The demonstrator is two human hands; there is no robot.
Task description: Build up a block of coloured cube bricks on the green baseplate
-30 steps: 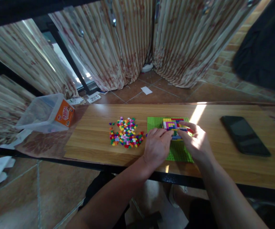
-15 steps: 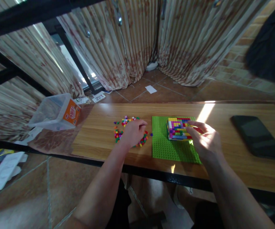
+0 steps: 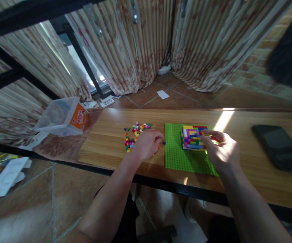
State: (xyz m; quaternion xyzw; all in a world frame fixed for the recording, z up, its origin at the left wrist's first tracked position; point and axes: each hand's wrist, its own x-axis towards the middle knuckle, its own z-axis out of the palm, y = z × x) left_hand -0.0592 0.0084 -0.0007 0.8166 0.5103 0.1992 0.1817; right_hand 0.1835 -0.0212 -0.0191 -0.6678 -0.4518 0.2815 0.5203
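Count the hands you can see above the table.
2: the left hand is over the loose bricks, the right hand at the brick block on the green board. Neither is hidden.

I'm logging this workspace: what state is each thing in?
Loose bricks: scattered, partly hidden
Green baseplate: lying flat, partly covered
Built block: assembled, sitting on the baseplate
Left hand: over the bricks, fingers curled; whether gripping, unclear
Right hand: at the block's right end; whether gripping, unclear
Black phone: lying flat, screen dark
Clear bin: seemingly uncovered
Curtains: hanging in folds
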